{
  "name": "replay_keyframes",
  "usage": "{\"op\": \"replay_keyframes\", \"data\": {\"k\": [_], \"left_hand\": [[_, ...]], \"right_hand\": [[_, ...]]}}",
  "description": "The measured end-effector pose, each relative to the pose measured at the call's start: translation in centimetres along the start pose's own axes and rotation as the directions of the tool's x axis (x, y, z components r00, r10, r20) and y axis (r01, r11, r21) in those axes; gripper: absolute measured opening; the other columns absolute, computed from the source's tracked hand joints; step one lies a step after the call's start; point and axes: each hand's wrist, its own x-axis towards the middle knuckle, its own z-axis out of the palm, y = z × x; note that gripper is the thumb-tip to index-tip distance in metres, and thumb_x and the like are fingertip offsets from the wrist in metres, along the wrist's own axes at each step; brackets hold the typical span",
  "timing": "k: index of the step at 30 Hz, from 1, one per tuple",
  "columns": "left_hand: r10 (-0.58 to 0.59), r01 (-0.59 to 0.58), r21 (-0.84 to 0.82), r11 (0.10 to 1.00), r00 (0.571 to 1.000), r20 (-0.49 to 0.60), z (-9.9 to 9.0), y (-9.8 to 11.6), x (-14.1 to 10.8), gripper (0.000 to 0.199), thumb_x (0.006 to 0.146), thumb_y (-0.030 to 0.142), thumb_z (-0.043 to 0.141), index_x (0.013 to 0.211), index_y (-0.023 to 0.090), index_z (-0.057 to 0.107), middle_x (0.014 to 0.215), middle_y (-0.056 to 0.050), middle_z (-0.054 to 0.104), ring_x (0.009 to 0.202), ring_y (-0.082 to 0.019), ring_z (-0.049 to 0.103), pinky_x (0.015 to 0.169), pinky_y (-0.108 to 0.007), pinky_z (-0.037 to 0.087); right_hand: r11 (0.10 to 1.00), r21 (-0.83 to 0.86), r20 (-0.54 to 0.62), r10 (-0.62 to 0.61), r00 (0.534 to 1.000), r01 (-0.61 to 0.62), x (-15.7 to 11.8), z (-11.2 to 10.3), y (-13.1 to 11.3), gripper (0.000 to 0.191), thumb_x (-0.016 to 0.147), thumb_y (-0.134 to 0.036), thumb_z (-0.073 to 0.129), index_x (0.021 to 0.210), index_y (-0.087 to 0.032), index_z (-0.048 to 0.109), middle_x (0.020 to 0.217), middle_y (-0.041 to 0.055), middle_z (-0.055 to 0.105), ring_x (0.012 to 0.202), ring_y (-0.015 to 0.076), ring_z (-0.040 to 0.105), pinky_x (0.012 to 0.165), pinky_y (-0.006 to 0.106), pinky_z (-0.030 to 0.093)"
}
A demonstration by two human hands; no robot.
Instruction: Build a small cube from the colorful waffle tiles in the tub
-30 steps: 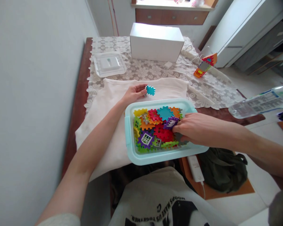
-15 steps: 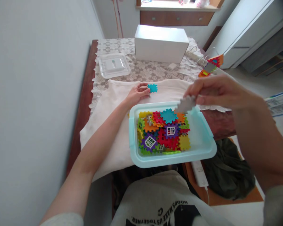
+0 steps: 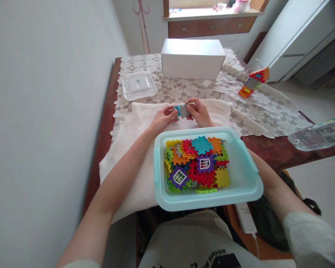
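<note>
A pale wall (image 3: 56,111) flanks the lace-covered surface (image 3: 173,90). Nearest my body sits the aqua tub (image 3: 206,206), partly filled with toothed tiles (image 3: 202,176). Past its far rim my forearms (image 3: 127,160) converge, thumbs facing me. My left grip (image 3: 163,118) pinches a blue tile (image 3: 177,108); my right grip (image 3: 200,111) pinches a grey tile (image 3: 184,111) against it. Interlock: cannot be confirmed. Step in hand, as I judge: joining the two. Next move calls for aligned teeth and firm pressure.

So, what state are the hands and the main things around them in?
Left hand: pinching a blue piece
Right hand: pinching a grey piece
Blue piece: against the grey piece; locked or not, unclear
Tub: open, partly filled
Small house-like model: assembled
Clear plastic lid: lying flat
</note>
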Motion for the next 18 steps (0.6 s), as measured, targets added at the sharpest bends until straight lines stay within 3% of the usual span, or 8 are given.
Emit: {"op": "replay_keyframes", "data": {"k": [6, 12, 18], "left_hand": [[0.027, -0.027, 0.065, 0.997, 1.000, -0.004, -0.5, -0.7, 0.4, 0.076, 0.062, 0.067, 0.115, 0.118, 0.022, 0.089, 0.115, -0.009, 0.089, 0.101, -0.024, 0.085, 0.085, -0.031, 0.070], [0.036, -0.040, 0.057, 0.998, 0.998, 0.060, -1.0, -1.4, 0.6, 0.072, 0.067, 0.059, 0.116, 0.125, 0.024, 0.090, 0.127, -0.011, 0.090, 0.114, -0.030, 0.087, 0.097, -0.039, 0.072], [0.011, -0.013, 0.037, 0.999, 0.999, 0.049, -0.9, -1.3, 0.6, 0.074, 0.062, 0.052, 0.119, 0.124, 0.023, 0.090, 0.132, -0.012, 0.089, 0.120, -0.031, 0.086, 0.102, -0.039, 0.070]], "right_hand": [[0.999, -0.007, -0.056, -0.033, 0.998, 0.032, -0.8, 0.1, 1.0, 0.070, 0.089, -0.088, 0.089, 0.113, -0.029, 0.060, 0.075, -0.0059, 0.069, 0.051, 0.0130, 0.060, 0.044, 0.026, 0.042], [0.998, -0.049, -0.074, -0.037, 0.997, 0.034, -0.9, 0.0, 1.5, 0.072, 0.088, -0.091, 0.088, 0.113, -0.030, 0.059, 0.074, -0.0065, 0.068, 0.052, 0.0142, 0.061, 0.045, 0.026, 0.043], [0.996, -0.088, -0.076, -0.024, 0.997, 0.017, -1.0, 0.1, 1.2, 0.073, 0.088, -0.094, 0.085, 0.111, -0.031, 0.056, 0.070, -0.0076, 0.065, 0.053, 0.0145, 0.059, 0.047, 0.027, 0.043]]}}
